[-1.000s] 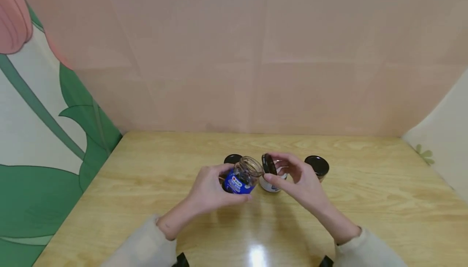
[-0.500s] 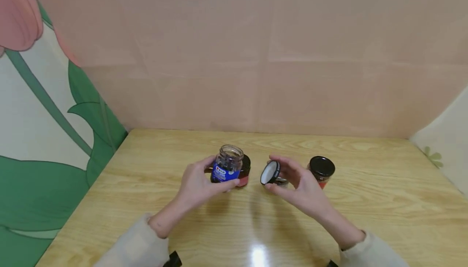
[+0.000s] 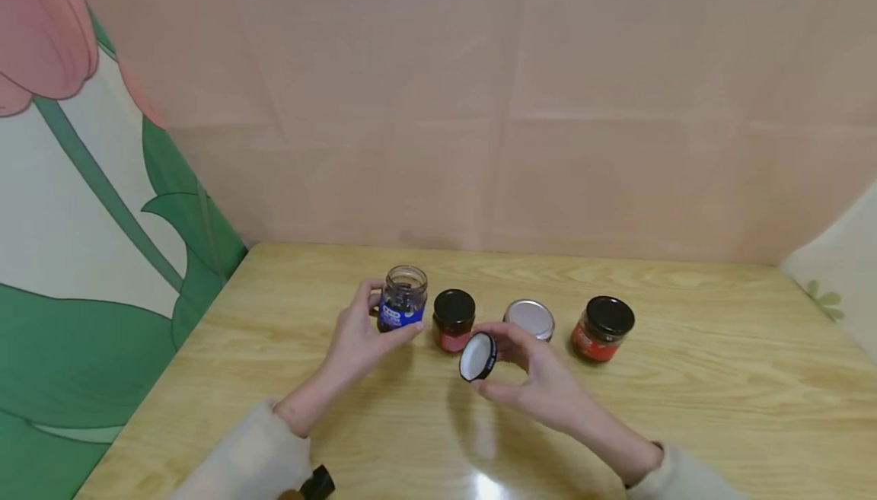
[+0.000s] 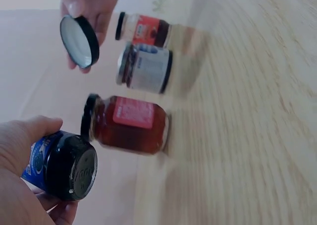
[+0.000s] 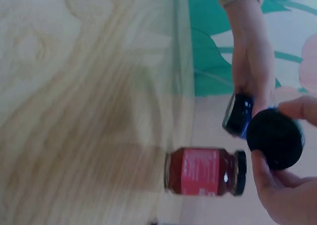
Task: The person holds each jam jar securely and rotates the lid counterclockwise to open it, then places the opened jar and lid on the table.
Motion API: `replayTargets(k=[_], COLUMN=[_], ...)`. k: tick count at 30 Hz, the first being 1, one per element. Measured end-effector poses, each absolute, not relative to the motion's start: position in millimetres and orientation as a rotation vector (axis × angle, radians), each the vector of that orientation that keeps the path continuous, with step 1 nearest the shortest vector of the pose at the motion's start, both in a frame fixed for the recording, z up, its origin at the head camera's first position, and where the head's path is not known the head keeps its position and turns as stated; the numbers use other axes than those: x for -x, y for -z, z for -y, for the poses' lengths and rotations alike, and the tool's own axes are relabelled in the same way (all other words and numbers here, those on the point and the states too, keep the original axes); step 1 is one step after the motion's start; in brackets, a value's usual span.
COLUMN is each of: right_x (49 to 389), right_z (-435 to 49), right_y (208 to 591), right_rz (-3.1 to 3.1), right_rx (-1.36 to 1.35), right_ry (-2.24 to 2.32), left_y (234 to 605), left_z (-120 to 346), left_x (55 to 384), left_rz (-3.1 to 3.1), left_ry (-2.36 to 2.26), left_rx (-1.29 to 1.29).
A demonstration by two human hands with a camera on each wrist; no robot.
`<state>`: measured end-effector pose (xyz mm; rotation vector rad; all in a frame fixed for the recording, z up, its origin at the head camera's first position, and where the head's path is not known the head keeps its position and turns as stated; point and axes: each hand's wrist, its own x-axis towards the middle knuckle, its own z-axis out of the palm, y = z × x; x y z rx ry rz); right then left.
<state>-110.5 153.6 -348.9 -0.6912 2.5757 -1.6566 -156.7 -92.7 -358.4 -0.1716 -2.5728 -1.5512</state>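
Note:
My left hand (image 3: 358, 339) grips a blue-labelled glass jar (image 3: 403, 304) that has no lid on and dark contents inside. In the left wrist view the bottom of that jar (image 4: 79, 170) faces the camera, and it looks lifted off the table. My right hand (image 3: 541, 378) pinches a black lid (image 3: 478, 357) by its rim, tilted so that its white inside faces left. The lid's dark top (image 5: 275, 138) shows in the right wrist view. Between the hands, just behind the lid, stands a black-lidded jar with a pink label (image 3: 454, 320).
A jar with a silvery lid (image 3: 530, 319) stands behind my right hand, partly hidden by it. Farther right is a red-labelled jar with a black lid (image 3: 603, 329). All stand upright on the wooden table (image 3: 699, 363), and a pink cloth backdrop (image 3: 479, 104) rises behind.
The blue-labelled jar has moved left in my left hand, away from the lid. My right hand has come left and nearer with the lid, turning its inside into view and uncovering the silvery-lidded jar.

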Motion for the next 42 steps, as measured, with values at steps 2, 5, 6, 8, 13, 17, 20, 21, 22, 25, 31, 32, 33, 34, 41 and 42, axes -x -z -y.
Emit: replayTargets(k=[2,5,6,8,13,17,20,21,22,25,31,32,33,34,41,42], right_x=[109.9,109.7,109.7,110.3,111.8,112.5,113.4,113.7,113.8,114.4,118.6,119.4,120.0,120.3,122.3,122.9], right_z=[-149.2,-142.1,-139.9,-135.6,-127.8,-121.7,-116.9,-115.5,-114.3,-111.3,-103.3,-101.6,-99.8,-98.0,-87.1,-86.1], right_y=[351.0,353.9,354.7,355.6,356.9,357.6,356.6,356.2,355.7,355.1,361.2,362.4,363.4,363.9,366.2,366.5], right_rz=[-2.568,-2.584,-2.590,-2.590,-2.520,-2.501,-2.524,-2.539,-2.556,-2.618,-2.680,-2.688,-2.692,-2.698,-2.746,-2.747], right_rx=[0.697,0.711,0.716,0.723,0.744,0.769,0.795,0.804,0.813,0.857,0.895,0.891,0.888,0.883,0.831,0.830], right_ry=[1.627,1.577,1.562,1.555,1.614,1.611,1.561,1.536,1.508,1.420,1.301,1.280,1.262,1.243,1.062,1.040], left_y=[360.8,364.0,364.7,365.6,368.3,372.6,374.9,375.2,375.4,376.6,380.2,380.6,380.7,380.7,380.7,381.4], left_z=[94.2,96.5,97.2,98.5,101.4,103.7,105.2,105.6,105.8,107.3,110.6,111.1,111.5,112.0,113.2,113.2], left_x=[159.1,162.0,162.8,164.2,166.8,168.8,170.0,170.3,170.9,173.0,178.6,179.1,179.2,179.3,177.9,178.3], left_rz=[2.585,2.609,2.613,2.618,2.619,2.611,2.618,2.620,2.626,2.626,2.599,2.599,2.600,2.607,2.664,2.670], left_ry=[1.557,1.550,1.547,1.543,1.539,1.519,1.493,1.494,1.496,1.509,1.565,1.556,1.544,1.525,1.412,1.410], left_rx=[0.149,0.111,0.102,0.091,0.087,0.086,0.094,0.092,0.085,0.081,0.063,0.068,0.077,0.082,0.096,0.090])
